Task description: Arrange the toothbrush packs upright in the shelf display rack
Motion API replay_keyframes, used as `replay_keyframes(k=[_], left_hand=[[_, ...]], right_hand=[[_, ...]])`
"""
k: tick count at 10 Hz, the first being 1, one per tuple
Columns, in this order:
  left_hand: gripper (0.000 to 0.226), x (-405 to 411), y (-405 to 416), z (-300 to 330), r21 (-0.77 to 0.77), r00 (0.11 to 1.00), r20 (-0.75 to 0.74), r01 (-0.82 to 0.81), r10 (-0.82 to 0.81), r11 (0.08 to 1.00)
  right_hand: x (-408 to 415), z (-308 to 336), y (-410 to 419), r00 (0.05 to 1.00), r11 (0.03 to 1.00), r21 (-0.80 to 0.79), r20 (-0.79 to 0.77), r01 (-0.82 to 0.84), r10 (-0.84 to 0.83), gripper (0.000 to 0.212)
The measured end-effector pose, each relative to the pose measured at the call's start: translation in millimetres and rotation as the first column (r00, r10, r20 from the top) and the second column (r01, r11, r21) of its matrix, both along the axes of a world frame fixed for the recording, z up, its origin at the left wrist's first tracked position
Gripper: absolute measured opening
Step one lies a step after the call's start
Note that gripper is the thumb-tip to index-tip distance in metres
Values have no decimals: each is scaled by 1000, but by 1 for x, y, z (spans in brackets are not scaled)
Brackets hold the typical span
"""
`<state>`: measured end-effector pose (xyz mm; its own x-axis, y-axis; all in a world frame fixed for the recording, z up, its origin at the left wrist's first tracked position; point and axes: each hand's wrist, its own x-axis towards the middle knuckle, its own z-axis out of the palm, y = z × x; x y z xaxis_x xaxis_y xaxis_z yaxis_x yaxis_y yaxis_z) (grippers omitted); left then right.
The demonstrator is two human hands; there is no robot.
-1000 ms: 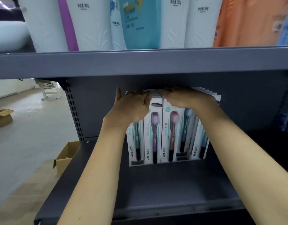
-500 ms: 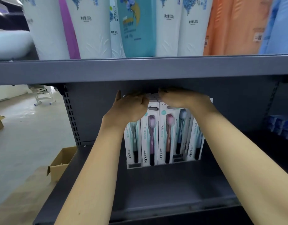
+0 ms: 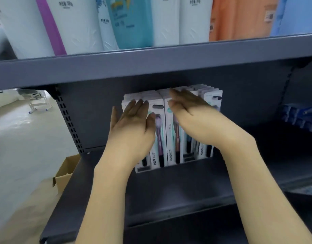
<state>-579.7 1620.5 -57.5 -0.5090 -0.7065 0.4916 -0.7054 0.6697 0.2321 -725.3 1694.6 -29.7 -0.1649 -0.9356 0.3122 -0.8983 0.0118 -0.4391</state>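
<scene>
two hands flat and fingers straight, holding nothing: left hand [image 3: 134,124] lies against the left toothbrush packs [image 3: 171,131], right hand [image 3: 190,111] over the right ones, near the back of the lower shelf [image 3: 169,187]. best to press both sides evenly so rows square up without toppling. packs stand upright, long axis vertical, faces forward, right rows fanned slightly.

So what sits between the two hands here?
In the head view, the fronts of two upright toothbrush packs show in the gap between the left hand and the right hand: a purple brush and a brownish one.
</scene>
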Motion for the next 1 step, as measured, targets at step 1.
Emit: replay_keyframes(k=[1], left_hand=[[49, 8, 22, -15, -2, 997, -18, 70, -70, 998]], right_hand=[[17, -14, 29, 990, 999, -4, 134, -49, 49, 49]])
